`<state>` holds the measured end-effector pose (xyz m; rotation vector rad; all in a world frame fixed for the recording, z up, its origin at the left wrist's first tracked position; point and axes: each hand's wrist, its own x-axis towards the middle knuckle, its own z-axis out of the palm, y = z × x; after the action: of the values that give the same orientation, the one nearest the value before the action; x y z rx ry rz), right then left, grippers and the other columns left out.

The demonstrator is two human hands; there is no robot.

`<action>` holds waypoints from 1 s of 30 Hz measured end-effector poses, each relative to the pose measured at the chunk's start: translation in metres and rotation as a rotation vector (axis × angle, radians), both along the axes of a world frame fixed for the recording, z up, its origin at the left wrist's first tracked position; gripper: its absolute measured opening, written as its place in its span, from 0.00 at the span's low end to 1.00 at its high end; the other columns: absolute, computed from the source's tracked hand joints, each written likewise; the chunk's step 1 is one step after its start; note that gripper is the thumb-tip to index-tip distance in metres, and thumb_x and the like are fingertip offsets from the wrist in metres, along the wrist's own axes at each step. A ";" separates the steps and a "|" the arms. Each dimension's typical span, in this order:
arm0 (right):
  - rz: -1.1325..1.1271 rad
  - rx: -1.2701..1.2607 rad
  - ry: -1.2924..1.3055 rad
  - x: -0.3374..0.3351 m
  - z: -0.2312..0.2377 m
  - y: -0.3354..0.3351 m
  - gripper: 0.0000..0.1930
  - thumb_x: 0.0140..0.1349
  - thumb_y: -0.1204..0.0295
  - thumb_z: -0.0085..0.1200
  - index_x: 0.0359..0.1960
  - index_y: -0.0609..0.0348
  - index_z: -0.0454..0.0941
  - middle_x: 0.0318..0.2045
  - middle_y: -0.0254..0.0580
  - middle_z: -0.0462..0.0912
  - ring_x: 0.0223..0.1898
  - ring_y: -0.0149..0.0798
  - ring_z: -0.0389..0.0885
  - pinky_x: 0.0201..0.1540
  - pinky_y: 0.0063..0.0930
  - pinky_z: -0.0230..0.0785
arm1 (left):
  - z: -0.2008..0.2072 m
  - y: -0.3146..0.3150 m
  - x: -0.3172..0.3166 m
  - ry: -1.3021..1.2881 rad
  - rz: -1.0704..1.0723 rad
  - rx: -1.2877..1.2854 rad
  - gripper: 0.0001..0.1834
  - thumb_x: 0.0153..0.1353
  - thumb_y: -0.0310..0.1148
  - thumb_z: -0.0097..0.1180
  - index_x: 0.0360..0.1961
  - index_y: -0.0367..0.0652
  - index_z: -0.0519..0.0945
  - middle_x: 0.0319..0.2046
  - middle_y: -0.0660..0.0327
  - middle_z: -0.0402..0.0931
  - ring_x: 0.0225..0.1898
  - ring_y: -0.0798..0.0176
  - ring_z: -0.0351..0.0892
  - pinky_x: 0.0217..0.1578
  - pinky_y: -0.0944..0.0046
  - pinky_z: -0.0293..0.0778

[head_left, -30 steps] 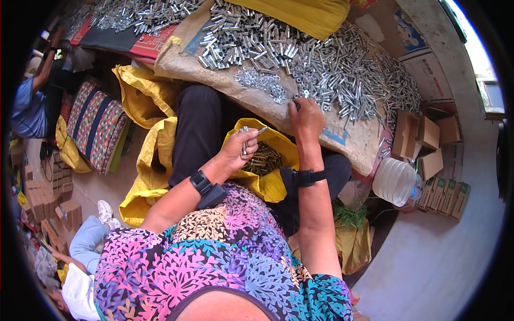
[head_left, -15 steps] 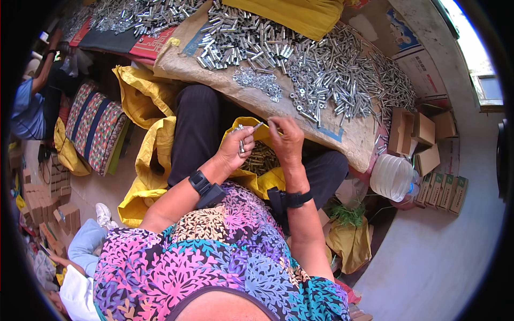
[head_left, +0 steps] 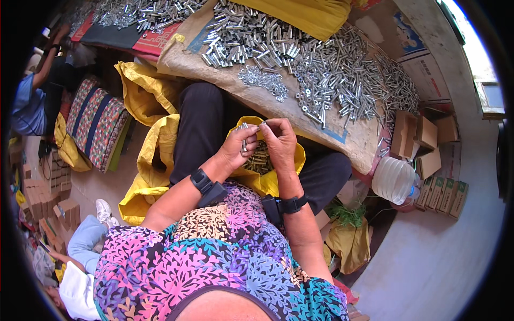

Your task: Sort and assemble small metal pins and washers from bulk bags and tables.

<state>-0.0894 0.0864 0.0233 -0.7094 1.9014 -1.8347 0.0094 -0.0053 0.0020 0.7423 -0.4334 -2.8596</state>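
Observation:
My left hand (head_left: 235,146) is closed around several silvery metal bolts (head_left: 244,142), which stick up between its fingers. My right hand (head_left: 281,140) meets it from the right, thumb and forefinger pinched at the tip of a small metal piece (head_left: 261,127). What those fingertips grip is too small to make out. Both hands hover over an open yellow sack (head_left: 296,156) between my legs, holding many brassy-looking bolts (head_left: 259,161). Beyond the hands, a small heap of washers (head_left: 263,81) lies on the covered worktable (head_left: 235,93).
Loose metal sleeves (head_left: 262,40) and bolts (head_left: 348,96) cover much of the table. At right stand a clear plastic jug (head_left: 392,179) and small cardboard boxes (head_left: 441,195). More yellow sacks (head_left: 155,155) and a patterned cushion (head_left: 96,125) are at left, with other people beyond.
My right hand has drawn in toward the left, its fingertips now at the end of the metal piece that pointed out of my left hand. The view has shifted slightly.

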 end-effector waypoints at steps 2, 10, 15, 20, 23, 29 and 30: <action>0.018 0.022 0.015 -0.003 0.000 -0.001 0.08 0.54 0.76 0.60 0.37 0.62 0.79 0.31 0.41 0.76 0.31 0.35 0.78 0.35 0.20 0.68 | -0.004 -0.003 0.001 0.016 -0.022 0.000 0.03 0.63 0.34 0.51 0.33 0.49 0.72 0.16 0.73 0.61 0.15 0.77 0.60 0.12 0.78 0.57; -0.017 0.374 0.767 -0.043 0.020 -0.035 0.24 0.57 0.72 0.56 0.56 0.65 0.67 0.52 0.59 0.69 0.54 0.56 0.68 0.56 0.42 0.62 | -0.002 -0.018 0.005 0.095 0.032 0.141 0.04 0.64 0.33 0.50 0.36 0.46 0.72 0.17 0.72 0.60 0.16 0.76 0.59 0.13 0.78 0.56; -0.021 0.509 0.836 -0.037 -0.007 -0.070 0.33 0.58 0.68 0.56 0.61 0.73 0.57 0.61 0.72 0.56 0.63 0.68 0.53 0.66 0.51 0.47 | -0.008 -0.030 0.011 0.162 0.040 0.184 0.04 0.64 0.32 0.49 0.36 0.45 0.72 0.17 0.71 0.59 0.16 0.76 0.58 0.13 0.77 0.55; -0.005 0.411 0.774 -0.041 -0.008 -0.094 0.32 0.59 0.68 0.54 0.62 0.72 0.57 0.61 0.70 0.57 0.63 0.66 0.54 0.65 0.49 0.49 | -0.005 -0.043 0.016 0.193 0.080 0.176 0.06 0.64 0.33 0.49 0.35 0.42 0.72 0.18 0.71 0.60 0.17 0.75 0.59 0.13 0.76 0.55; 0.054 0.273 0.716 -0.051 -0.004 -0.102 0.30 0.60 0.68 0.53 0.62 0.69 0.58 0.61 0.66 0.59 0.64 0.61 0.56 0.65 0.45 0.50 | -0.002 -0.045 0.016 0.203 0.083 0.184 0.06 0.64 0.33 0.49 0.35 0.42 0.73 0.18 0.71 0.61 0.17 0.75 0.59 0.13 0.76 0.55; -0.066 0.111 0.635 -0.074 0.016 -0.072 0.19 0.59 0.75 0.53 0.53 0.61 0.71 0.47 0.50 0.73 0.50 0.46 0.72 0.53 0.33 0.64 | 0.000 -0.039 0.016 0.214 0.084 0.189 0.06 0.64 0.33 0.49 0.35 0.41 0.72 0.18 0.71 0.61 0.17 0.75 0.59 0.13 0.76 0.56; -0.110 0.118 0.514 -0.076 0.017 -0.064 0.15 0.58 0.76 0.54 0.49 0.60 0.75 0.41 0.46 0.76 0.43 0.41 0.76 0.47 0.31 0.69 | 0.000 -0.038 0.016 0.215 0.086 0.199 0.06 0.64 0.33 0.49 0.35 0.42 0.72 0.17 0.71 0.61 0.17 0.75 0.59 0.13 0.76 0.56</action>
<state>-0.1653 0.0227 0.0405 -1.1391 2.3857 -1.6956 0.0253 -0.0429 0.0019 0.4599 -0.0868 -2.8860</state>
